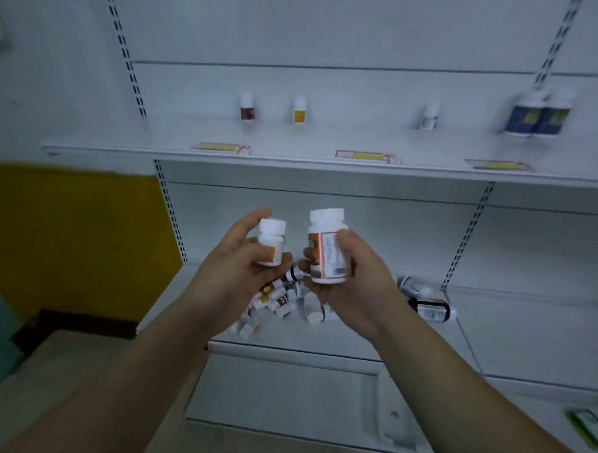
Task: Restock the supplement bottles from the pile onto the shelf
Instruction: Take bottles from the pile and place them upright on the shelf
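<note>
Head camera, in front of a white store shelf: my left hand (241, 258) grips a small white bottle (271, 243), fingers curled round its body, cap up and long axis upright. Its label shows a yellow patch; no writing on it can be read. My right hand (353, 273) holds a larger white bottle (327, 246), thumb across the label, cap up and the body leaning slightly left. Its label is orange with a white panel of fine print and a barcode near the base, all too blurred to read. The two bottles are side by side, just apart, in front of the lower shelf bay.

Below my hands, the pile of bottles (280, 302) lies on the lower shelf (512, 335), most on their sides with caps pointing different ways. Two more bottles (424, 300) lie on their sides just to the right of the pile, one dark.

On the upper shelf (150, 141), well apart along the back, a brown-label bottle (247, 106), a yellow-label bottle (299, 110) and a pale bottle (429, 116) stand upright, and a pair of blue-label bottles (535, 115) stands at the right. Price tags (365, 156) with yellow strips line the shelf's front edge, their print unreadable.
</note>
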Available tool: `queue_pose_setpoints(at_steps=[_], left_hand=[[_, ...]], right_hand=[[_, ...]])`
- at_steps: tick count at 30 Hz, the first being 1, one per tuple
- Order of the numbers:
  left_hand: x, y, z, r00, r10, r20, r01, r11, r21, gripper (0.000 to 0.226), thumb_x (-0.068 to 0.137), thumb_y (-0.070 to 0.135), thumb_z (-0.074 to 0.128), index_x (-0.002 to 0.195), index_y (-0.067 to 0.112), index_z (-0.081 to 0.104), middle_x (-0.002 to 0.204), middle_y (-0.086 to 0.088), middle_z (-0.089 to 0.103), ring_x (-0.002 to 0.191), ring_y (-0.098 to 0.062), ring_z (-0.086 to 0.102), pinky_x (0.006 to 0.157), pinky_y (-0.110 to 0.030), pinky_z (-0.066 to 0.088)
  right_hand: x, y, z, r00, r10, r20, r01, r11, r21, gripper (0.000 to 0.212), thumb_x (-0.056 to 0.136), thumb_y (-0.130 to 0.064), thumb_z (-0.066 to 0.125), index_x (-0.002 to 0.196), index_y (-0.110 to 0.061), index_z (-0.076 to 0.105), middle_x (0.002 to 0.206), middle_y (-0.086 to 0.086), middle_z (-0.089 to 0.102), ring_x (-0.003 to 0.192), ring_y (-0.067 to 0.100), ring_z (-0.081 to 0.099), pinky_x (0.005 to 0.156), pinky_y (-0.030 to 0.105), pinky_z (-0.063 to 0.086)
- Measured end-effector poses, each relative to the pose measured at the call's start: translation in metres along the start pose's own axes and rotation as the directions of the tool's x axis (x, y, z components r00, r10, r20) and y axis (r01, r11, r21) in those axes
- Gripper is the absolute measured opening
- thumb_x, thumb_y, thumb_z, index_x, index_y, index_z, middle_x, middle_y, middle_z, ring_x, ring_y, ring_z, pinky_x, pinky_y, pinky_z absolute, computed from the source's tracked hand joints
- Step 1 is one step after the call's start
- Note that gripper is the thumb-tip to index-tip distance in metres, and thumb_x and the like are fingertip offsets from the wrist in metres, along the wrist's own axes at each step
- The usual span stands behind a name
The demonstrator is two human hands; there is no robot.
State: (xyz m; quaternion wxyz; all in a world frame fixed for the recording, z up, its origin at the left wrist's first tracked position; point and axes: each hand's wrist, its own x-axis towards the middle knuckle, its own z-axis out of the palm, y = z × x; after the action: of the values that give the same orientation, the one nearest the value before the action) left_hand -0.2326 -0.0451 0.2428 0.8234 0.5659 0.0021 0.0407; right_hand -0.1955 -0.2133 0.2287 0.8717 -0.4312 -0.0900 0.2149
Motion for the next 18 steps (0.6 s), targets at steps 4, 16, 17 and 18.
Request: queue_pose_setpoints(at_steps=[4,16,17,18], left_hand=[[-0.027,0.042,0.015,0.990,0.081,0.112,-0.083,0.996,0.016,0.050,0.088,-0.010,0.045,0.114,0.030,0.058,0.116,-0.018,0.056,0.092,-0.029,0.069,0.070,-0.027,0.056],[-0.011,0.094,0.067,0.968,0.194,0.157,-0.217,0.965,0.144,0.053,0.083,-0.019,0.046,0.116,0.021,0.054,0.103,-0.016,0.064,0.090,-0.027,0.063,0.072,-0.028,0.058],[-0.004,0.095,0.071,0.967,0.198,0.157,-0.222,0.963,0.154,0.054,0.082,-0.020,0.046,0.114,0.023,0.054,0.105,-0.016,0.064,0.090,-0.027,0.063,0.073,-0.028,0.058],[0.003,0.095,0.075,0.966,0.206,0.157,-0.231,0.958,0.167,0.054,0.082,-0.020,0.047,0.112,0.024,0.055,0.106,-0.015,0.064,0.090,-0.026,0.064,0.074,-0.028,0.057]], right_hand=[[-0.036,-0.033,0.042,0.998,-0.063,0.016,0.062,0.998,0.031,0.040,0.074,-0.038,0.052,0.097,-0.006,0.061,0.078,0.013,0.061,0.061,0.021,0.056,0.060,0.030,0.042],[-0.045,-0.119,0.053,0.949,-0.307,0.065,0.314,0.937,-0.154,0.020,0.091,-0.022,0.045,0.102,-0.010,0.056,0.080,0.009,0.065,0.066,0.021,0.065,0.061,0.033,0.053],[-0.039,-0.124,0.049,0.947,-0.315,0.059,0.321,0.929,-0.185,0.019,0.091,-0.025,0.047,0.100,-0.011,0.056,0.078,0.007,0.066,0.065,0.020,0.065,0.061,0.032,0.053],[-0.032,-0.129,0.045,0.941,-0.332,0.057,0.336,0.913,-0.230,0.017,0.092,-0.026,0.050,0.099,-0.012,0.056,0.076,0.006,0.067,0.064,0.020,0.065,0.060,0.032,0.053]])
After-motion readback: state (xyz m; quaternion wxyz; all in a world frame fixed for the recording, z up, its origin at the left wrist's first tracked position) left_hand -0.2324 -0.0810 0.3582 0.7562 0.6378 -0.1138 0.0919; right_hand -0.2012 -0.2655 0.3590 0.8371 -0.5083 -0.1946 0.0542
